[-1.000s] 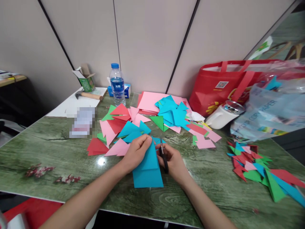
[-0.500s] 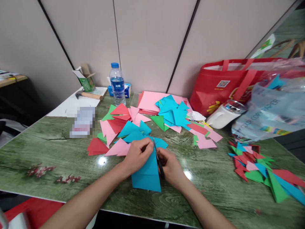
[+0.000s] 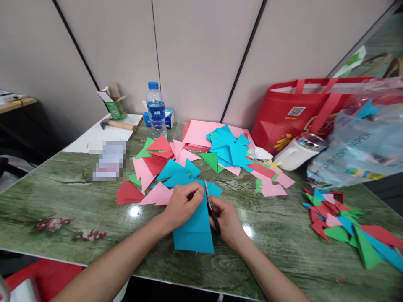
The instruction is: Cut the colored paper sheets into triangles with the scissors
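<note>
Near the table's front, my left hand (image 3: 184, 205) pinches a creased sheet of blue paper (image 3: 192, 237) by its upper part. A pair of scissors (image 3: 214, 218) with black handles is gripped in my right hand (image 3: 228, 220); the blades point away from me along the sheet's right edge, beside my left fingertips. Whether the blades are parted is hard to make out. Just beyond my hands lie blue cut pieces (image 3: 176, 172), pink pieces (image 3: 157, 194) and red pieces (image 3: 129, 193) in a loose spread.
Behind stand a water bottle (image 3: 156, 111), a pink paper stack (image 3: 198, 134) and more blue pieces (image 3: 231, 149). A white mug (image 3: 291, 155) lies by a red bag (image 3: 283, 113). Colored scraps (image 3: 343, 218) cover the right side. A hammer (image 3: 118, 124) rests back left.
The scissors have tilted slightly, their handles shifting a little to the right with my right fingers. My left hand and the blue sheet stay nearly where they were.
</note>
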The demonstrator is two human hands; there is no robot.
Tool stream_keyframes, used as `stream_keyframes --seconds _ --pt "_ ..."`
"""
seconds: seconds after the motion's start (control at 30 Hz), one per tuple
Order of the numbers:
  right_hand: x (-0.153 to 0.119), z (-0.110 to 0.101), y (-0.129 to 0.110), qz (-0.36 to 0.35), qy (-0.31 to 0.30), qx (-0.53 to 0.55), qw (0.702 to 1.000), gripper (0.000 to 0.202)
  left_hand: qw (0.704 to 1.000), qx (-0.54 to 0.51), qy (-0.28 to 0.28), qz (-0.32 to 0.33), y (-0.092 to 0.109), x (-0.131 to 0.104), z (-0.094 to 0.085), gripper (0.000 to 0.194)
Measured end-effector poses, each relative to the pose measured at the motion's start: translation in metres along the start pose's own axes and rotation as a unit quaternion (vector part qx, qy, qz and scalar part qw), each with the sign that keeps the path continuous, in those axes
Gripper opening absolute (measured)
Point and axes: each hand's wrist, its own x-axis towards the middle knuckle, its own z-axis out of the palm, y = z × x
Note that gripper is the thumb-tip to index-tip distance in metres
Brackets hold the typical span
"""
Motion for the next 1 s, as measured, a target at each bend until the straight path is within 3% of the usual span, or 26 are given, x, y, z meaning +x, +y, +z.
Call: stream_keyframes --seconds 0.1,0.23,0.37,0.57,0.87,1.0 --pt "0.002 -0.004 -0.005 0.012 0.041 0.024 0.999 0.031 0.999 -0.013 0.048 -0.012 0.0 0.001 0.0 0.03" --pt "0.003 -0.013 -0.012 0.026 0.05 0.073 0.996 0.041 0.982 -0.012 0.177 -0.062 -0.002 0.004 -0.003 0.028" --pt "0.003 -0.017 -0.01 0.032 0.049 0.036 0.998 0.045 0.973 -0.04 0.211 -0.081 -0.005 0.006 -0.004 0.025" --pt "0.006 -0.021 -0.005 -0.009 0.149 0.027 0.988 0.036 0.972 -0.134 0.135 -0.136 -0.007 0.006 -0.001 0.029" --pt "0.005 -0.021 -0.005 -0.021 0.187 0.023 0.982 0.041 0.969 -0.177 0.095 -0.143 -0.007 0.006 -0.001 0.034" --pt "0.005 -0.023 -0.007 -0.021 0.218 0.026 0.975 0.041 0.962 -0.212 -0.011 -0.173 -0.008 0.006 -0.001 0.033"
